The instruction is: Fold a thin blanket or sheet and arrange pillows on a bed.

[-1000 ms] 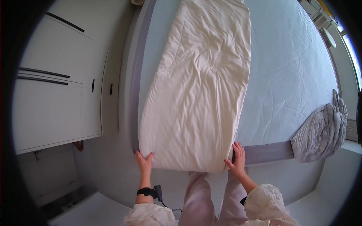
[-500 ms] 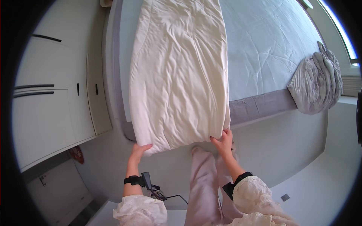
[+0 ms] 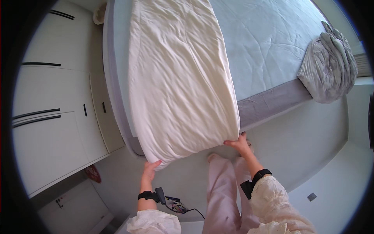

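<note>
A cream folded duvet (image 3: 181, 82) stretches lengthwise over the bed, its near end hanging past the mattress edge. My left hand (image 3: 150, 168) grips the near left corner, thumb on top and the other fingers hidden beneath. At the near right corner my right hand (image 3: 239, 144) is closed on the duvet, thumb along its upper face. Between the two hands the near edge sags a little. Under the duvet lies a mattress (image 3: 269, 50) with a pale blue top and a grey side band.
A bunched grey cloth (image 3: 329, 66) lies on the bed's near right corner. White cabinets (image 3: 50, 89) with black handles line the left side. Cables (image 3: 175, 204) lie near my left forearm. A dark red object (image 3: 92, 173) sits on the floor (image 3: 187, 175) beside the cabinets.
The view has shifted and turned slightly. Both hands still hold the duvet's near corners, and its near end appears a little wider and smoother.
</note>
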The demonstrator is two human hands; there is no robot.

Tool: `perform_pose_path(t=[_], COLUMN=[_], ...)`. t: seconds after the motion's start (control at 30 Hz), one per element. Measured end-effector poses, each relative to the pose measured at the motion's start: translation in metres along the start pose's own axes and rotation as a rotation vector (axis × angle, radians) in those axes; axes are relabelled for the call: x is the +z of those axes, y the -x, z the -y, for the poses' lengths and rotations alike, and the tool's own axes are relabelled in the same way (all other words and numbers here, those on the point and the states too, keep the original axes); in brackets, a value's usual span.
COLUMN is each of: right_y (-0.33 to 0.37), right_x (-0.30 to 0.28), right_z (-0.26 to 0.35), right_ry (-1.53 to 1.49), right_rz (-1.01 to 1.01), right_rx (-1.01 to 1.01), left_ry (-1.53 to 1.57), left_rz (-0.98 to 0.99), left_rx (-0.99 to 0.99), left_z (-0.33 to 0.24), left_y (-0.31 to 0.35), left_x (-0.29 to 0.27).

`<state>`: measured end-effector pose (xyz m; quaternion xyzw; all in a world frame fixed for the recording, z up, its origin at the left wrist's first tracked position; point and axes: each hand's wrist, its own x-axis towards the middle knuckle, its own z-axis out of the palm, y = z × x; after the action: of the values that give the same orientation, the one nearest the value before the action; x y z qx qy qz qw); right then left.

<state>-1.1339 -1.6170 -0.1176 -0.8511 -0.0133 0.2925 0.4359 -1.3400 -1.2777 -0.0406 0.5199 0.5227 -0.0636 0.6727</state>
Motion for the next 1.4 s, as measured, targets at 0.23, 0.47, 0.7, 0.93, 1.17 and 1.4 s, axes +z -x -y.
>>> perform_pose_path(t=[0.23, 0.47, 0.7, 0.93, 1.17, 1.4], right_y=[0.047, 0.109, 0.051, -0.018, -0.005, -0.041], right_x=[-0.008, -0.060, -0.156, -0.097, -0.117, -0.118], right_z=[-0.013, 0.007, 0.163, 0.183, 0.120, 0.106], right_ry=[-0.153, 0.256, -1.245, -1.568, -0.891, -0.525], right_rz=[0.480, 0.687, 0.528, 0.389, 0.071, -0.045], right_rx=[0.063, 0.081, 0.816, 0.387, 0.252, 0.147], left_ry=[-0.254, -0.432, 0.236, 0.483, -0.585, -0.665], left_rz=[0.130, 0.264, 0.278, -0.068, -0.656, -0.385], left_rx=[-0.081, -0.217, -0.451, -0.078, 0.459, 0.516], left_z=[0.019, 0.038, -0.188, -0.148, -0.126, -0.142], left_y=[0.013, 0.048, 0.069, -0.045, -0.062, -0.060], left_x=[-0.010, -0.026, -0.031, 0.012, 0.013, 0.030])
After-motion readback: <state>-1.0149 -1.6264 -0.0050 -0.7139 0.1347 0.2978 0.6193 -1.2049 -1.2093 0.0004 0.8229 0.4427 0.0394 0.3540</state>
